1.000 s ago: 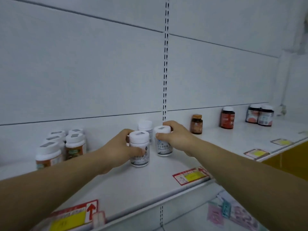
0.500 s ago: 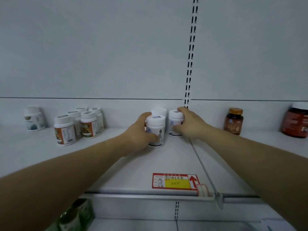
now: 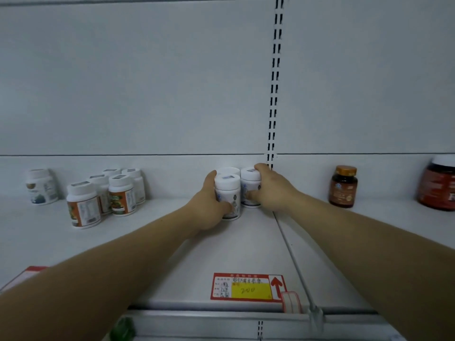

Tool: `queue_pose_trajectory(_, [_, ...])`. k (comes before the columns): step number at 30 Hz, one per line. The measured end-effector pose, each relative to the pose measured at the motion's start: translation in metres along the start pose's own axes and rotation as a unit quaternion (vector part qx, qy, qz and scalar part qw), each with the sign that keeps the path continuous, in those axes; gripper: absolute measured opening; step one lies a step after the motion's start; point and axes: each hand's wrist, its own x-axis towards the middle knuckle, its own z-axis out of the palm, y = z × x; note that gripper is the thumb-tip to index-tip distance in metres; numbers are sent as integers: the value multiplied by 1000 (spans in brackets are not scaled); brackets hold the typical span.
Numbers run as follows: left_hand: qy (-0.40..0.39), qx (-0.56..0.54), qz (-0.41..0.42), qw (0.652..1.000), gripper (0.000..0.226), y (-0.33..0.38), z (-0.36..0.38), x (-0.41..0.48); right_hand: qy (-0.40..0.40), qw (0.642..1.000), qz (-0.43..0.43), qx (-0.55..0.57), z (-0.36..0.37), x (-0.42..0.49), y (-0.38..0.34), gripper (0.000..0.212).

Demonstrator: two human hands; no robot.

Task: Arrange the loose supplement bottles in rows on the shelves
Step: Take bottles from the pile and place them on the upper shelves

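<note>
1. The left hand [image 3: 209, 209] is wrapped round the front bottle [image 3: 227, 190]. Its thumb lies across the label and its fingers run up the bottle's left side.
2. The right hand [image 3: 272, 190] grasps the right bottle [image 3: 249, 184], with fingers curled over the cap's far edge and the thumb on the label.
3. Both bottles are white with white caps. They stand upright and side by side, near the back of the shelf [image 3: 246, 247]. Whether they touch cannot be told.
4. A rear bottle [image 3: 229, 171] stands just behind the front bottle, and only its cap shows.
5. All three stand just left of the slotted upright [image 3: 274, 82] and of the seam between the shelf panels.
6. Well apart to the left stands a cluster of orange-label bottles [image 3: 83, 207]. Farther left is a lone white bottle [image 3: 41, 187].
7. To the right stands an amber bottle [image 3: 343, 187] with an orange cap. A blurred red jar [image 3: 439, 187] sits at the frame's edge.
8. A red-and-yellow price tag [image 3: 246, 287] with an arrow lies at the shelf's front edge.
</note>
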Motion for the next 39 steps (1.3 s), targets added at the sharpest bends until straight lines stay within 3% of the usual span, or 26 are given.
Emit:
queue_pose_trajectory(8, [-26, 0, -65, 998, 104, 9, -12, -10, -6, 999, -5, -31, -25, -9, -12, 78])
queue_pose_trajectory(16, [1, 259, -70, 963, 60, 36, -86, -88, -38, 993, -99, -51, -41, -12, -97, 65])
queue_pose_trajectory(22, [56, 333, -91, 937, 54, 7, -171, -161, -73, 974, -207, -52, 1, -31, -219, 62])
queue_pose_trajectory(25, [88, 341, -132, 927, 62, -25, -228, -212, -85, 961, -260, -35, 33, -46, -300, 62])
queue_pose_trajectory(31, [145, 344, -217, 902, 66, -101, -350, -330, -131, 923, -363, -10, 129, -97, -477, 65])
queue_pose_trajectory(39, [161, 360, -334, 856, 66, -211, -474, -458, -217, 858, -464, 23, 262, -171, -671, 64])
